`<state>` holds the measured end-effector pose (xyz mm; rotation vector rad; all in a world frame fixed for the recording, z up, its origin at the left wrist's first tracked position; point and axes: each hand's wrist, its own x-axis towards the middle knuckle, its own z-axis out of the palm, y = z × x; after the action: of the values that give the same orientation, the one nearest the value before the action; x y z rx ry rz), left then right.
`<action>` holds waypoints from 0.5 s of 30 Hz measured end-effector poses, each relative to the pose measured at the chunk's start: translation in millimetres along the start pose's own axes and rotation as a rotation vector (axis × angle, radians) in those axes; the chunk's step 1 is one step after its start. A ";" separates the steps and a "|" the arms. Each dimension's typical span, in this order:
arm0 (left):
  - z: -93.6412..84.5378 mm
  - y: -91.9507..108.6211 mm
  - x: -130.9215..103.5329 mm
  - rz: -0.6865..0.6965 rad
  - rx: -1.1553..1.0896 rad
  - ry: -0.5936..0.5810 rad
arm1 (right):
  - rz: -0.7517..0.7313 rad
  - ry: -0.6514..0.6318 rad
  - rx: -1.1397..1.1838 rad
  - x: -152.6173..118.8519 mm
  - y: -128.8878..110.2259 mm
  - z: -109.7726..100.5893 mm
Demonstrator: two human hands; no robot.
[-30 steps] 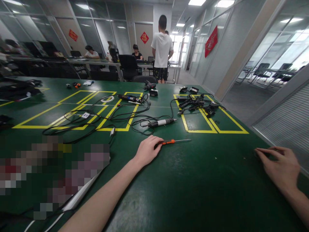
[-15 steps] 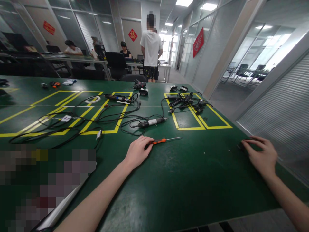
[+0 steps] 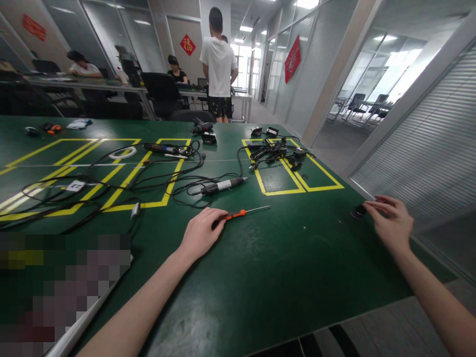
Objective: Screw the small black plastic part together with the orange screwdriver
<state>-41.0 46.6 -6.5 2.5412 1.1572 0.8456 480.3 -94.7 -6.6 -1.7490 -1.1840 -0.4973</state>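
Near the middle of the green table (image 3: 260, 277), my left hand (image 3: 203, 233) has its fingers closed around the black end of an orange-and-black screwdriver (image 3: 236, 214). The thin metal shaft points right, away from the palm. Far to the right, beside the table's edge, my right hand (image 3: 392, 223) pinches a small black round object (image 3: 358, 211) between thumb and fingers. Part of that object is hidden by the fingertips, and its kind is unclear. Beyond the left hand lies an electric screwdriver (image 3: 225, 185) with a silver-grey middle and black ends.
Black cables (image 3: 148, 184) sprawl over yellow tape outlines at left, with another corded tool (image 3: 163, 148) among them. A tangle of black parts (image 3: 275, 152) lies in the right outline. A drill (image 3: 201, 127) sits behind. People (image 3: 219, 64) are in the background.
The view has turned slightly right, so the table's things sit further left. More of the black object in my right hand shows. My left hand still holds the screwdriver.
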 end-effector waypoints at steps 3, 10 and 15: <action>0.4 -0.9 -0.1 0.000 0.002 -0.001 | -0.048 -0.040 -0.033 1.4 -6.1 7.0; -0.6 -0.3 -0.1 -0.005 -0.007 -0.002 | -0.150 -0.103 -0.097 -2.4 -17.0 3.4; 0.1 -0.8 -0.6 0.001 -0.014 0.002 | -0.209 -0.106 -0.105 -4.8 -15.2 -6.7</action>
<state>-41.7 46.6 -7.2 2.5306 1.1475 0.8537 465.9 -101.4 0.3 -1.7666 -1.4482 -0.6060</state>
